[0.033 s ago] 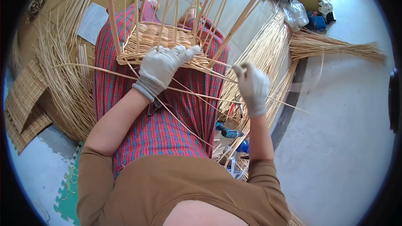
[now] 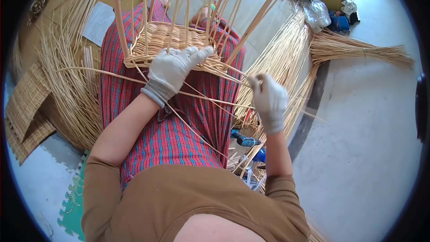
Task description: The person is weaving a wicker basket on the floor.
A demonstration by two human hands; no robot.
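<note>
Evidently light for its bulk, the half-woven basket rests on the checked cloth over the person's knees, its stakes standing up around it. The left hand, in a pale glove, has its grip clasped over the near edge, the thumb side toward the right corner. The right hand, gloved too, is out to the right with its grip pinched on a cane strand that runs back to that corner; exactly how many lengths it holds I cannot tell. The woven wall looks firm but springy, so the near edge — dense and flat — should be the best place to hold. The thin strand probably bends easily yet may kink or split if turned sharply; the tall stakes would likely flex — poor handles, I'd judge.
</note>
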